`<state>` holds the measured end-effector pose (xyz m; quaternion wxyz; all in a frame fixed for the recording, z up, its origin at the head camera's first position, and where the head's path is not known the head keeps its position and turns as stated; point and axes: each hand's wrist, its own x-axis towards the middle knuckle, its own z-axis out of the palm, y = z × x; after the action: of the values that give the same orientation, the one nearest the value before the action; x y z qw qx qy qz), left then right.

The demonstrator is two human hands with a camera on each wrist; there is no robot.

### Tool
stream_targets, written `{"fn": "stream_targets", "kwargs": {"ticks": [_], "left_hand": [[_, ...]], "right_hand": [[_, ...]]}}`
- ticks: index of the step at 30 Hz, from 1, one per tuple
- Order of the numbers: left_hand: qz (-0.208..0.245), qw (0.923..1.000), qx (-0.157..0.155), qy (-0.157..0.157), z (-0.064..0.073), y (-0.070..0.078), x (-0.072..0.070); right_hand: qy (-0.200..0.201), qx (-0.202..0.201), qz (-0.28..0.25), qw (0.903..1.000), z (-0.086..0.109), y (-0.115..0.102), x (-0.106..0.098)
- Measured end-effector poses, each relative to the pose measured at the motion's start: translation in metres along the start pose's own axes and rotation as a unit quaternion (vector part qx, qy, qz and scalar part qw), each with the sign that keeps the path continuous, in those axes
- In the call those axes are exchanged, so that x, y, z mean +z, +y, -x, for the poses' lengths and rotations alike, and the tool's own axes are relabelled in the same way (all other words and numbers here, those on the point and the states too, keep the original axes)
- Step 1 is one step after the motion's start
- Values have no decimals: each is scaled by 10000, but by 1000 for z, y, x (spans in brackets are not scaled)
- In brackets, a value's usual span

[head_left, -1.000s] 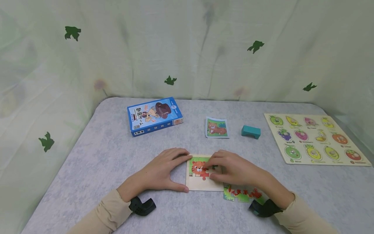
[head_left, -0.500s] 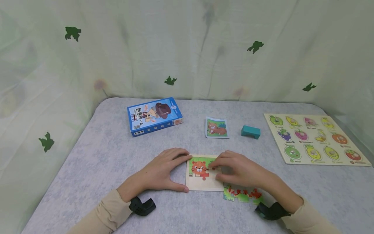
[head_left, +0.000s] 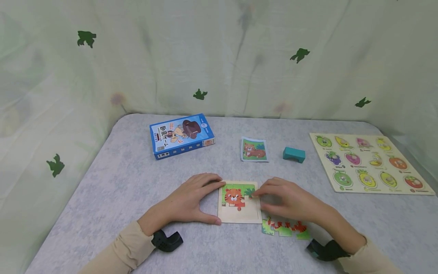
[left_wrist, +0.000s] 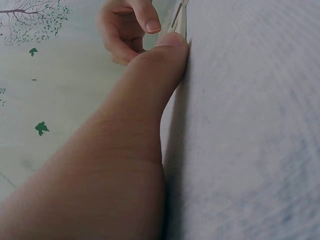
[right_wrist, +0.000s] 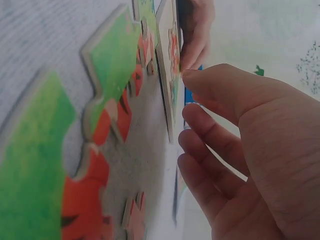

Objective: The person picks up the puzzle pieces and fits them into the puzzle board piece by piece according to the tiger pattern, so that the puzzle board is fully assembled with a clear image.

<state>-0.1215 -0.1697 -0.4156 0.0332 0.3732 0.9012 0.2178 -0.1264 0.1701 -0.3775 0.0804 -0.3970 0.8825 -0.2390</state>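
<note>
A small wooden puzzle tray (head_left: 239, 217) lies flat at the front middle of the table. Along its top and left sit joined pieces that show an orange tiger head (head_left: 234, 197) and a green background with a palm tree. My left hand (head_left: 191, 199) spreads along the tray's left side, index finger at the upper corner and thumb at the lower one. Beside the tray's right edge hovers my right hand (head_left: 291, 199), its fingertips near the palm tree piece (head_left: 248, 192) and its thumb apart from them, with nothing between. Several loose puzzle pieces (right_wrist: 30, 145) lie below the right hand.
Behind the tray are a picture card (head_left: 254, 149) of a tiger and a teal arched block (head_left: 293, 154). A blue game box (head_left: 181, 135) stands back left. On the right lies a wooden fruit board (head_left: 354, 186). A patterned curtain (head_left: 219, 57) hangs behind the table.
My right hand has drawn back to the right from over the tray, uncovering the palm tree piece at the upper right. The left hand has stayed in place.
</note>
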Motion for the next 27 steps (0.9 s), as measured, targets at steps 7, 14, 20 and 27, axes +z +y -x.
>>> {"fn": "stream_targets", "kwargs": {"ticks": [7, 14, 20, 27], "left_hand": [[23, 10000, 7, 43, 0, 0, 0], [5, 9999, 82, 116, 1, 0, 0], [-2, 9999, 99, 133, 1, 0, 0], [27, 10000, -14, 28, 1, 1, 0]], "right_hand": [[30, 69, -3, 10000, 6, 3, -1], [86, 154, 50, 9998, 14, 8, -2], [152, 287, 16, 9995, 21, 11, -2], [253, 393, -47, 9989, 29, 13, -2]]}}
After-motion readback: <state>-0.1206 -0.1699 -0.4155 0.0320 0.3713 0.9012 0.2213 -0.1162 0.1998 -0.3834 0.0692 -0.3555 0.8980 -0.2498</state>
